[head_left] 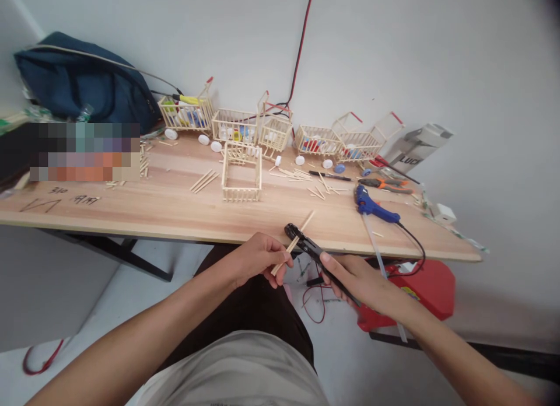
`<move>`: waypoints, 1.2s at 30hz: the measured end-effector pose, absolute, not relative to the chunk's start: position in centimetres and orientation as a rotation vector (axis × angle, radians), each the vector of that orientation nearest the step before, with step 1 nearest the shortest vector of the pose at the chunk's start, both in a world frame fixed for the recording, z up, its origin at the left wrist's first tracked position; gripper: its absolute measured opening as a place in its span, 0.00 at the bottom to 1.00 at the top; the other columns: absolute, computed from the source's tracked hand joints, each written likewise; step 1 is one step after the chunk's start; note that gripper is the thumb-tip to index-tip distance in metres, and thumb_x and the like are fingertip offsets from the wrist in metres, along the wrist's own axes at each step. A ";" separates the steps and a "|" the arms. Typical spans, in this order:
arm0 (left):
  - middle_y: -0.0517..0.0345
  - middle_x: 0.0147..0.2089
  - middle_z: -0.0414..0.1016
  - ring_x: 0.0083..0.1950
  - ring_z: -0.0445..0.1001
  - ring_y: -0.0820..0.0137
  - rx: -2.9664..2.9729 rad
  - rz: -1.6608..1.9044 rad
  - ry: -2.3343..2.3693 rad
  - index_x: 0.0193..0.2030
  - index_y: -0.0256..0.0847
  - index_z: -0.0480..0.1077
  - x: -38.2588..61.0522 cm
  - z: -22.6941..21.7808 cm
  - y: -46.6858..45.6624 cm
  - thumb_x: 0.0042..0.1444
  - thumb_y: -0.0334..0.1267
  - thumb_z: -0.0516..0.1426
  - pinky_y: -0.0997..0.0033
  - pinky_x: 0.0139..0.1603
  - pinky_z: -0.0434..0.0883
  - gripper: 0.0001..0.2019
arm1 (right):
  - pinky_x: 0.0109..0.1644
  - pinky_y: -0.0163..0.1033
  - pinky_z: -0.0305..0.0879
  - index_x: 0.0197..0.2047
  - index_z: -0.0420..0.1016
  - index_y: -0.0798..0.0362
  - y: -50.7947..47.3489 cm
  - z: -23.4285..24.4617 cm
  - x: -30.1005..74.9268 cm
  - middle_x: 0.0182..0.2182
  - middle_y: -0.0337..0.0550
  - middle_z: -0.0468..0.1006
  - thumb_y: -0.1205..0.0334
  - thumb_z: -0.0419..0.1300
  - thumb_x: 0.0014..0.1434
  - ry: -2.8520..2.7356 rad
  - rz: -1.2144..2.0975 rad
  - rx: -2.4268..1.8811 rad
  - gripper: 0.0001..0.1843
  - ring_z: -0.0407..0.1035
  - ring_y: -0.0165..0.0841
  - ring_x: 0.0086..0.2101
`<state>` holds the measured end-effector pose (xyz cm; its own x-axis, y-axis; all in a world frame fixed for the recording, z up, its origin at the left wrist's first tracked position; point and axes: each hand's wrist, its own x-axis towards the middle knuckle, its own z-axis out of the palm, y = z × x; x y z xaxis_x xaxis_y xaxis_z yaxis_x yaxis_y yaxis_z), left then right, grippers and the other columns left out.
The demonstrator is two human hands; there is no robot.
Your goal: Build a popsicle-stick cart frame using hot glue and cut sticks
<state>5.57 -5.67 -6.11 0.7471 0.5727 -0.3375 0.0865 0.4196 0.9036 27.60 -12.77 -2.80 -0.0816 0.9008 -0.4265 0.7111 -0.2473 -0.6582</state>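
Observation:
My left hand (268,259) is closed on a few thin wooden sticks (290,247), pinched between thumb and fingers just off the table's front edge. My right hand (350,277) wraps round the handles of black pliers (311,248). Their head lies against the sticks, which stick out past it toward the table; whether the jaws bite into the wood I cannot tell. Beyond my hands, on the table, stands an open frame basket (242,194) built of the same sticks. Three loose sticks (204,181) lie to its left.
Several small stick-built carts (318,141) with white wheels line the wall. To the right lie a blue glue gun (375,207) with its cord, orange-handled pliers (385,185) and a black pen (330,176). A dark blue bag (87,82) sits back left. A red stool (431,289) stands below.

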 end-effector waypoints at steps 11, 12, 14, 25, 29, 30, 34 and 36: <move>0.59 0.17 0.69 0.19 0.68 0.74 1.084 0.368 0.729 0.28 0.33 0.69 6.0 -5.5 -5.5 0.45 0.43 0.59 0.74 0.22 0.70 0.12 | 0.19 0.33 0.56 0.22 0.60 0.51 -11.6 -1.2 27.3 0.12 0.37 0.64 0.28 0.38 0.59 -1.878 1.207 -2.092 0.36 0.60 0.28 0.13; 0.59 0.16 0.69 0.19 0.68 0.75 1.080 0.371 0.730 0.27 0.33 0.69 6.0 -5.4 -5.5 0.45 0.42 0.58 0.74 0.22 0.70 0.12 | 0.18 0.33 0.55 0.22 0.61 0.51 -11.5 -1.3 27.3 0.12 0.37 0.64 0.28 0.38 0.59 -1.872 1.203 -2.095 0.36 0.59 0.28 0.13; 0.59 0.16 0.69 0.19 0.67 0.75 1.078 0.375 0.732 0.27 0.33 0.68 6.0 -5.3 -5.5 0.46 0.42 0.58 0.74 0.22 0.70 0.12 | 0.17 0.32 0.54 0.23 0.62 0.52 -11.5 -1.6 27.4 0.13 0.37 0.64 0.28 0.38 0.59 -1.879 1.188 -2.079 0.36 0.59 0.27 0.13; 0.58 0.16 0.69 0.18 0.68 0.75 1.062 0.374 0.742 0.27 0.32 0.69 6.0 -5.6 -5.6 0.45 0.41 0.58 0.75 0.21 0.70 0.11 | 0.22 0.33 0.53 0.20 0.61 0.51 -11.7 -1.3 26.9 0.11 0.36 0.63 0.34 0.38 0.64 -1.990 1.030 -2.014 0.35 0.57 0.27 0.13; 0.58 0.17 0.70 0.18 0.68 0.75 1.057 0.375 0.751 0.28 0.32 0.69 6.0 -5.7 -5.7 0.46 0.40 0.57 0.75 0.21 0.71 0.10 | 0.23 0.34 0.55 0.20 0.63 0.52 -11.8 -1.9 27.2 0.12 0.37 0.64 0.35 0.37 0.64 -2.017 0.987 -2.005 0.35 0.58 0.27 0.14; 0.58 0.17 0.70 0.18 0.68 0.75 1.058 0.374 0.751 0.28 0.32 0.69 6.0 -5.7 -5.7 0.46 0.40 0.57 0.75 0.21 0.71 0.10 | 0.23 0.34 0.55 0.20 0.63 0.52 -11.8 -2.1 27.3 0.13 0.37 0.65 0.34 0.37 0.64 -2.024 0.977 -1.997 0.35 0.58 0.27 0.14; 0.58 0.17 0.70 0.18 0.68 0.76 1.061 0.378 0.741 0.28 0.32 0.69 5.9 -5.5 -5.9 0.47 0.41 0.58 0.76 0.22 0.71 0.11 | 0.23 0.34 0.55 0.21 0.62 0.52 -11.8 -2.3 27.3 0.12 0.37 0.64 0.34 0.37 0.64 -2.021 0.979 -1.980 0.35 0.58 0.27 0.14; 0.58 0.17 0.70 0.18 0.68 0.76 1.063 0.382 0.736 0.27 0.32 0.69 5.9 -5.5 -5.9 0.47 0.42 0.58 0.76 0.21 0.70 0.12 | 0.21 0.33 0.54 0.20 0.61 0.52 -11.8 -2.1 27.3 0.12 0.36 0.63 0.33 0.37 0.63 -2.006 1.007 -2.001 0.35 0.57 0.26 0.13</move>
